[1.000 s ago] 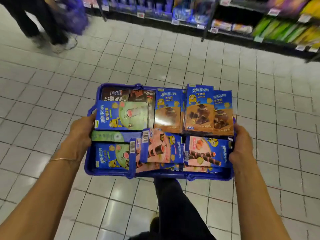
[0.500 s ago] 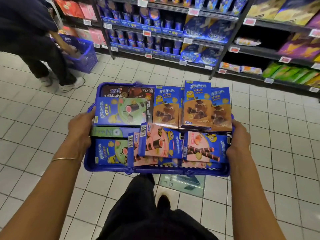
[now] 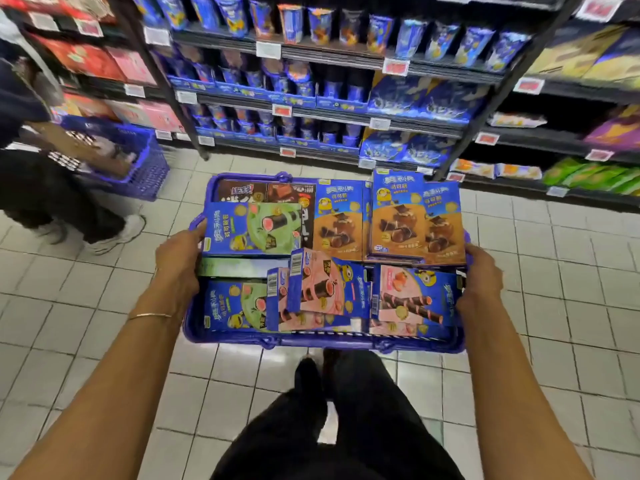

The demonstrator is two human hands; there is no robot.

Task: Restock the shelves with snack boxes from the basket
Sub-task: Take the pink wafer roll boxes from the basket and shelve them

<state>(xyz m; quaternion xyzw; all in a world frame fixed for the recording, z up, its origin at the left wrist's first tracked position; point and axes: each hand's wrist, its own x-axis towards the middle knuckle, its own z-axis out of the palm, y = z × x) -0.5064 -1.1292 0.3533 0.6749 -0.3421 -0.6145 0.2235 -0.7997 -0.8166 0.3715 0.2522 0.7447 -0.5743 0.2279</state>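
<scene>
Both hands on the blue basket point(image 3: 322, 341), held off the floor in front of the shelves point(image 3: 346, 119).
- left hand point(image 3: 178, 265): fingers curled over the left rim, gripping it. Thin bracelet point(image 3: 149, 315) on the wrist.
- right hand point(image 3: 481, 275): wrapped round the right rim; fingertips hidden behind it.

Contents, counted:
- green boxes point(image 3: 252, 230): 2 face up and 1 edge-on between them, touching or just beside the left fingers.
- brown boxes point(image 3: 398, 220): 3, overlapping, just beside the right fingers.
- pink boxes point(image 3: 414, 296): at least 3, tilted, between the two hands. Barcodes show on two ends.
- dark boxes point(image 3: 242, 192): 2, at the far rim, beyond the left fingers.

Lettering is Chinese; the brown fronts read 奥利奥 / 可可脆, with yellow cartoon figures. Shelf price tags point(image 3: 268, 49) are too blurred to read.
</scene>
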